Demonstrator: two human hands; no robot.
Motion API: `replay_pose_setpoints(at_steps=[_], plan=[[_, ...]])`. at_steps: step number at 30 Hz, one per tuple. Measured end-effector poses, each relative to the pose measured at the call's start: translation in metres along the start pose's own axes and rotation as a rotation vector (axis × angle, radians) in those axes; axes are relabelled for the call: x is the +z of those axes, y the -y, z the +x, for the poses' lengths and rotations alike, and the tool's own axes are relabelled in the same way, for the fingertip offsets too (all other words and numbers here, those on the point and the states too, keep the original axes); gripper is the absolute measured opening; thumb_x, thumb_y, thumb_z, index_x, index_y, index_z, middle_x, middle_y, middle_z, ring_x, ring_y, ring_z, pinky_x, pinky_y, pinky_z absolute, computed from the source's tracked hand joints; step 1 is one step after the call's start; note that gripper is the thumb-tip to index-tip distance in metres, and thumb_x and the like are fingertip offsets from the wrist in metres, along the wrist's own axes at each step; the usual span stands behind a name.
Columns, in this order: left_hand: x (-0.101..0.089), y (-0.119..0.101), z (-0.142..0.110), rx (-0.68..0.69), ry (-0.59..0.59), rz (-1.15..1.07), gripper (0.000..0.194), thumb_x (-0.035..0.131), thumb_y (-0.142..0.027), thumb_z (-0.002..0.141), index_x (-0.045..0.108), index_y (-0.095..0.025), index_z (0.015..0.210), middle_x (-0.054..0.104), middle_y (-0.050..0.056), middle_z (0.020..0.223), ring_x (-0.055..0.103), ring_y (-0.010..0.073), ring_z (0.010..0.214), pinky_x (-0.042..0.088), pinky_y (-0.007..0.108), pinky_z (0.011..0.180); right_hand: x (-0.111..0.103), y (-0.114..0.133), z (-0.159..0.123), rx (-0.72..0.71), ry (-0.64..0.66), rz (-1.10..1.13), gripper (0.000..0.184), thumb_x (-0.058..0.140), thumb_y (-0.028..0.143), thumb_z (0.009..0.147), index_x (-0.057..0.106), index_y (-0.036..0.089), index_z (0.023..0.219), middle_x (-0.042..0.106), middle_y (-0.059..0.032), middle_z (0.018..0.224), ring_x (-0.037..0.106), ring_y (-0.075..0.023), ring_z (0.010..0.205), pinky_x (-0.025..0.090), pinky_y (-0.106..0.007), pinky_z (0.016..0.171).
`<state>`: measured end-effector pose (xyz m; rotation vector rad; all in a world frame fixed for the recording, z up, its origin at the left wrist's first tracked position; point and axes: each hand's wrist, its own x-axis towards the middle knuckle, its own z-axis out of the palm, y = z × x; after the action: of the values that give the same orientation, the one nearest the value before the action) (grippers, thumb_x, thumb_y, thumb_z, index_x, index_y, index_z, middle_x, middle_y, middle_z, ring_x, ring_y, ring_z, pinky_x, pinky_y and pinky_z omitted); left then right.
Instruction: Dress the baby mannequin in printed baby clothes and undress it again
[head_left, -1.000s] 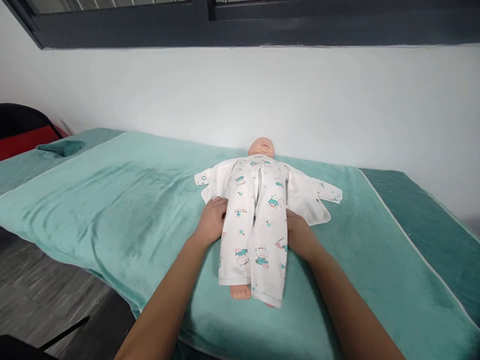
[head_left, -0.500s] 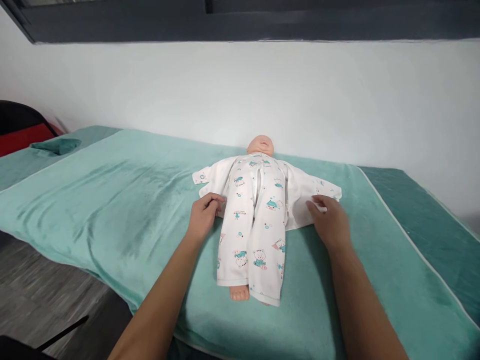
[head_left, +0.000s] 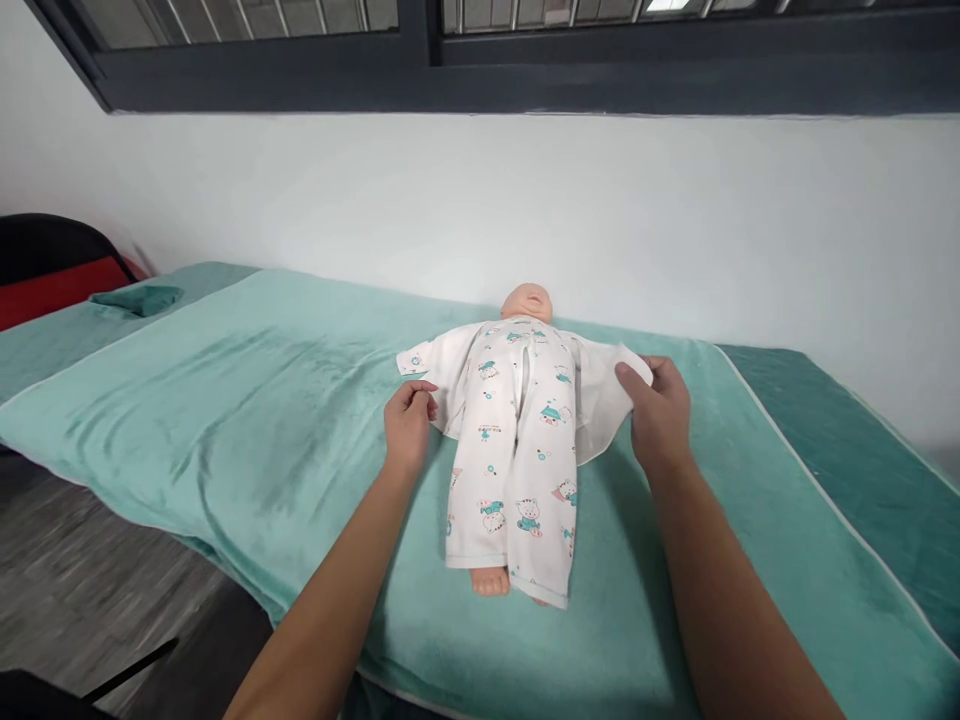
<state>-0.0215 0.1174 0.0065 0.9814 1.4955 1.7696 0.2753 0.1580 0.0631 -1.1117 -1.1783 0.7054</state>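
Observation:
A baby doll (head_left: 526,301) lies on its back, head toward the wall. White printed trousers (head_left: 516,450) cover its front down to the feet, one foot (head_left: 490,581) showing below a leg. Beneath them spreads a white baby jacket (head_left: 600,395), one side out to the left and one to the right. My right hand (head_left: 661,415) pinches the jacket's right side between thumb and fingers, and the cloth there is lifted and bent over. At the jacket's left edge, my left hand (head_left: 409,425) is closed, its fingertips pinched against the cloth below the sleeve.
A light green cover (head_left: 225,400) is spread over the bed, with darker green cloth (head_left: 847,430) at the right. A white wall (head_left: 480,200) and a dark window frame (head_left: 525,85) stand behind. At the far left is a black and red object (head_left: 60,265).
My right hand has gripped the jacket's right side and raised it, folding the sleeve area over. The left hand remains at the jacket's left edge, where the cloth has shifted. The view has tilted up slightly.

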Motion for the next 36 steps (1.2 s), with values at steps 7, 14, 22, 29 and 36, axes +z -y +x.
replay_pose_setpoints(at_steps=[7,14,22,29,36], plan=[[-0.001,0.002,0.004,-0.008,0.017,0.085,0.020,0.047,-0.025,0.073,0.064,-0.020,0.084,0.053,-0.002,0.063,0.052,0.0127,0.058,0.045,0.024,0.054,0.020,0.044,-0.024,-0.047,0.740,-0.013,0.025,0.077,0.035,0.082,0.056,0.023,0.079,0.073,-0.0064,0.106,0.065,-0.0226,0.102,0.051,-0.038,0.089],[0.000,0.003,0.003,-0.006,0.011,0.051,0.018,0.050,-0.023,0.073,0.065,-0.020,0.082,0.053,-0.002,0.063,0.049,0.0124,0.059,0.044,0.025,0.055,-0.012,0.027,-0.026,-0.013,0.679,-0.046,0.020,0.075,0.041,0.085,0.064,0.024,0.086,0.068,-0.0042,0.096,0.063,-0.0206,0.092,0.051,-0.035,0.081],[-0.004,0.007,0.002,0.080,-0.107,0.231,0.018,0.048,-0.022,0.079,0.064,-0.021,0.086,0.063,0.002,0.085,0.059,0.0166,0.081,0.050,0.030,0.076,-0.005,0.027,-0.030,-0.141,0.761,-0.302,0.029,0.082,0.035,0.076,0.061,0.025,0.094,0.061,-0.0017,0.097,0.058,-0.0181,0.084,0.051,-0.033,0.079],[-0.002,0.014,0.006,0.224,-0.175,0.816,0.029,0.053,-0.024,0.085,0.063,-0.018,0.111,0.064,0.017,0.121,0.053,0.0347,0.122,0.041,0.051,0.106,0.001,0.026,-0.039,-0.384,0.787,-0.436,0.033,0.077,0.029,0.081,0.061,0.028,0.109,0.063,-0.0048,0.108,0.059,-0.0233,0.098,0.051,-0.037,0.084],[0.003,0.014,0.004,0.199,-0.109,0.936,0.036,0.055,-0.028,0.088,0.063,-0.019,0.122,0.068,0.019,0.121,0.055,0.0404,0.122,0.039,0.056,0.102,0.023,0.035,-0.059,-0.513,0.487,-0.494,0.013,0.054,0.024,0.096,0.052,0.025,0.084,0.059,-0.0017,0.080,0.057,-0.0199,0.077,0.045,-0.035,0.073]])
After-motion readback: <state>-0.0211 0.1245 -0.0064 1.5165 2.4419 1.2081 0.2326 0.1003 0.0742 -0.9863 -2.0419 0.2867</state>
